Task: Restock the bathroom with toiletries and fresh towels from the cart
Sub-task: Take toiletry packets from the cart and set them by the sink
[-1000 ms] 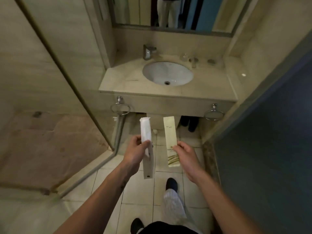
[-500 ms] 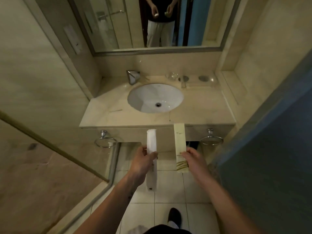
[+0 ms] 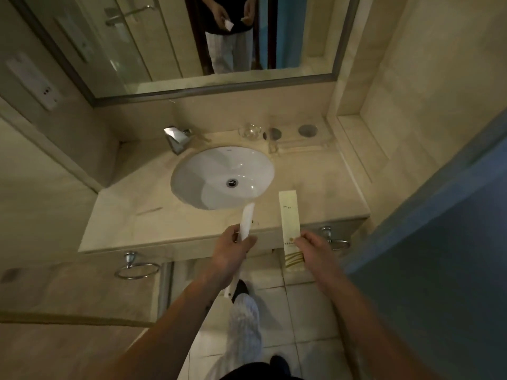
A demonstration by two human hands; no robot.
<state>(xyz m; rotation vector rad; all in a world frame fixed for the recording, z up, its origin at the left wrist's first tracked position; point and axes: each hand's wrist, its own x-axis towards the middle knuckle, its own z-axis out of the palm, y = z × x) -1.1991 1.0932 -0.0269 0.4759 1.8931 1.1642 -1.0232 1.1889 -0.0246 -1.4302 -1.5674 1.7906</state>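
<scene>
The sink basin [image 3: 222, 176] sits in the tabletop [image 3: 131, 223]. Behind it to the left stands the faucet [image 3: 177, 138], behind it to the right a glass dish [image 3: 250, 130], and the mirror [image 3: 153, 37] hangs on the wall beyond. Before the basin, my left hand [image 3: 230, 250] holds a toiletry packet [image 3: 247, 219] reaching its front rim. My right hand [image 3: 315, 250], right of that, holds a toiletry box [image 3: 289, 220]. Under the tabletop's front edge hang a left towel ring [image 3: 136, 267] and a right towel ring [image 3: 336, 241].

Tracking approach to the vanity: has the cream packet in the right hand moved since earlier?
Yes, forward: the cream packet sat below the edge of the counter; now its top overlaps it beside the sink.
</scene>
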